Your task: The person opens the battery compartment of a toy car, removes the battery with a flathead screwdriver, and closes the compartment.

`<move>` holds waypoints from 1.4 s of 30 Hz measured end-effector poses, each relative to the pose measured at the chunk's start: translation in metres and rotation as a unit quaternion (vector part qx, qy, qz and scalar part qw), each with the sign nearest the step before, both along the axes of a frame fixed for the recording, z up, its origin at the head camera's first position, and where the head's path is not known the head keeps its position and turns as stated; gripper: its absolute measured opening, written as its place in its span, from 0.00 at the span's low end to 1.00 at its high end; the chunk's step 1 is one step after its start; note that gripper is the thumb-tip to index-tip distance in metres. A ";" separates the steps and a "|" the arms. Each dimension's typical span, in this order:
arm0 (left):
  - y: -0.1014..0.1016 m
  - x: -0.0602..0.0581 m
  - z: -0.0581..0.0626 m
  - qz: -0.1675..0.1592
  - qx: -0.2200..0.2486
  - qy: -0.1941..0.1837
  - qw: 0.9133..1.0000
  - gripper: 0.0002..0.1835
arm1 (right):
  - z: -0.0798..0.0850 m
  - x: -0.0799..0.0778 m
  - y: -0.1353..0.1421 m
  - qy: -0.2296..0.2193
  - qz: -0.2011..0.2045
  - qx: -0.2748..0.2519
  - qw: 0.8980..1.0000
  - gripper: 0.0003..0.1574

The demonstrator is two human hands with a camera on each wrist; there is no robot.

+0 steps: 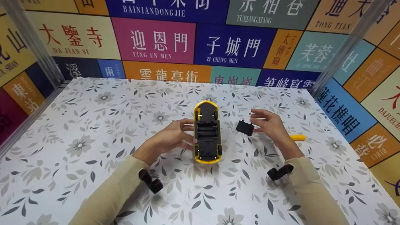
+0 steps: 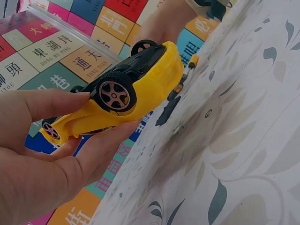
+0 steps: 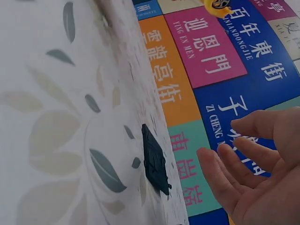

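Observation:
My left hand (image 1: 175,134) grips a yellow toy car (image 2: 157,84) by its side, thumb near a wheel and fingers along the body. In the head view the car is turned belly up, its black underside showing an uncovered slotted compartment. A small flat black cover (image 1: 244,127) lies on the table to the car's right. My right hand (image 1: 268,123) is just beside this cover, fingers loosely bent and holding nothing. In the right wrist view, a gap separates the fingers from the cover (image 3: 155,161).
A yellow handle (image 1: 297,137) lies on the table, partly behind my right wrist. The table (image 1: 125,103) has a leaf-and-flower covering. Upright panels (image 1: 156,40) with printed place names stand behind it and at the sides, with clear corner posts.

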State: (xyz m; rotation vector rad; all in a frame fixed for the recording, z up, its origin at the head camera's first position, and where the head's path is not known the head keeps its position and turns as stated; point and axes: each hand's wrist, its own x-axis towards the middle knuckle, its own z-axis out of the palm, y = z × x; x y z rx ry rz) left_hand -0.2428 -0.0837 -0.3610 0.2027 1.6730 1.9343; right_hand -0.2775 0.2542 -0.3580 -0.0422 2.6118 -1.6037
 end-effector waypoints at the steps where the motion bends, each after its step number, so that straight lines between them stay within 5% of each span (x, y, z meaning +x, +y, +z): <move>1: 0.000 0.000 0.000 -0.001 -0.002 0.000 1.000 0.40 | -0.001 -0.001 0.001 -0.006 -0.001 0.014 1.000 0.32; 11: -0.002 0.000 0.002 -0.001 -0.013 -0.010 1.000 0.41 | -0.005 -0.009 -0.001 -0.076 -0.004 0.091 0.993 0.36; 18: -0.002 0.000 0.002 -0.003 -0.007 -0.009 1.000 0.41 | -0.004 -0.018 -0.007 -0.125 -0.003 0.186 0.974 0.41; 27: -0.002 0.000 0.002 -0.004 0.000 -0.004 1.000 0.40 | -0.006 -0.021 -0.013 -0.105 0.005 0.267 0.958 0.44; 36: -0.002 0.000 0.000 -0.006 0.001 -0.004 1.000 0.40 | -0.011 -0.020 -0.013 -0.105 -0.006 0.246 0.963 0.47; 42: -0.003 0.000 -0.001 -0.005 0.002 -0.007 1.000 0.41 | -0.014 -0.020 -0.010 -0.066 -0.010 0.211 0.975 0.36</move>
